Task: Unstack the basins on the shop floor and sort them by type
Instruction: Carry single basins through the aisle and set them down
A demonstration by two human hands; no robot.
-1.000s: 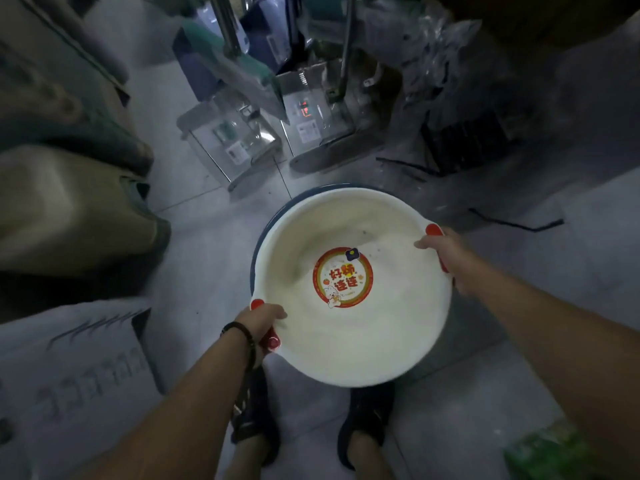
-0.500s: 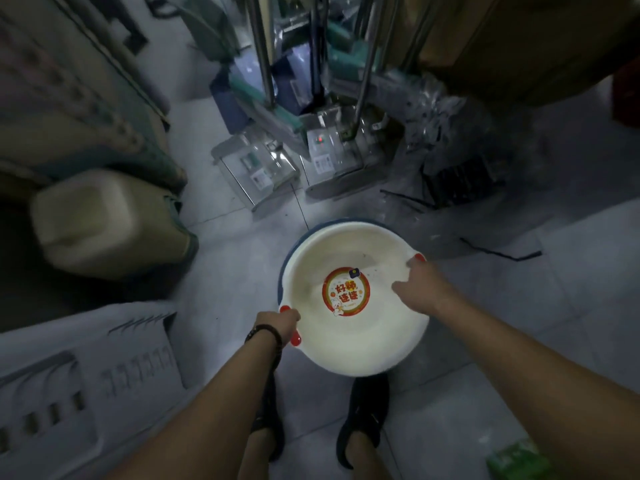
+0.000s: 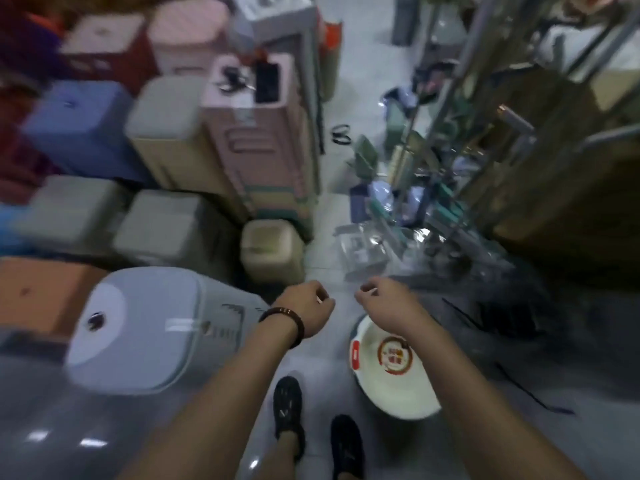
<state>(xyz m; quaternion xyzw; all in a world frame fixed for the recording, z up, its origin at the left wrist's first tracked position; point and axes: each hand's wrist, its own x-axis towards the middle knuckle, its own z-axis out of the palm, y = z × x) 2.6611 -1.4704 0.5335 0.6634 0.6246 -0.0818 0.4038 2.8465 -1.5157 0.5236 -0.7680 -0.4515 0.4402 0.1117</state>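
Observation:
A white basin [image 3: 398,393] with red handles and a round red sticker inside lies on the tiled floor at lower right, partly under my right forearm. It seems to sit in a darker basin whose rim barely shows. My left hand [image 3: 306,306], with a bead bracelet on the wrist, hangs above the floor left of the basin, fingers loosely curled and holding nothing. Just above the basin's far rim is my right hand [image 3: 386,301], also loosely curled and empty. Neither hand touches the basin.
Plastic bins and stools in pink, beige, blue and grey are stacked at left and centre [image 3: 256,143]. A large grey lidded bin [image 3: 145,327] stands close at left. Metal racks with wrapped goods [image 3: 415,209] crowd the right. My feet [image 3: 287,410] stand beside the basin.
Both hands have let go of the basin, which now rests on the floor. The view has swung up and left, and my hands have risen clear of the rim.

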